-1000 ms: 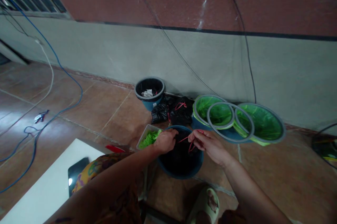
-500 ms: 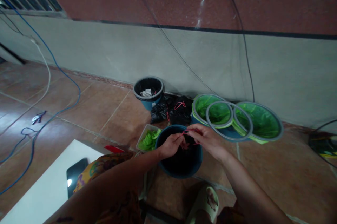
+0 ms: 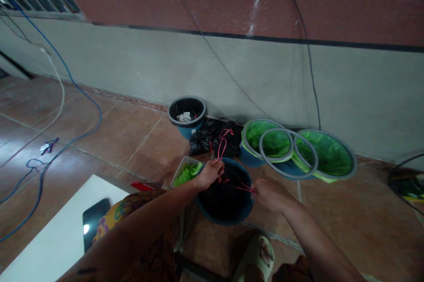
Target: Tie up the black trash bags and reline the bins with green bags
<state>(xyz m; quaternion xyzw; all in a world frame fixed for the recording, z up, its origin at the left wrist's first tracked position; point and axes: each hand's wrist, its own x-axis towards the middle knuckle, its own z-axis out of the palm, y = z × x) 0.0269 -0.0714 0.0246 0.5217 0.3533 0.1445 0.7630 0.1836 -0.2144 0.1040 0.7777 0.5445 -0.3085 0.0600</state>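
Note:
Below me stands a blue bin (image 3: 202,209) with a black garbage bag (image 3: 225,204) inside. My left hand (image 3: 211,173) is closed on a pink drawstring (image 3: 222,147), whose loop sticks up above the fingers over the bin's left side. On the right, my right hand (image 3: 269,192) is closed round another stretch of pink drawstring (image 3: 245,188), at the bin's right rim. The string between the hands dips into the dark bin, where its path is hard to make out.
Behind the bin lie tied black bags (image 3: 200,142). A black-lined bin (image 3: 187,129) stands by the wall. Bins with green liners (image 3: 326,151) and a loose grey ring (image 3: 288,172) are at right. A tub of green plastic bags (image 3: 187,173) sits left; a phone (image 3: 94,220) lies on a white surface.
My hands have moved apart, the left slightly left and the right outward and down. A pink loop now rises from my left hand, with another string pulled out in my right.

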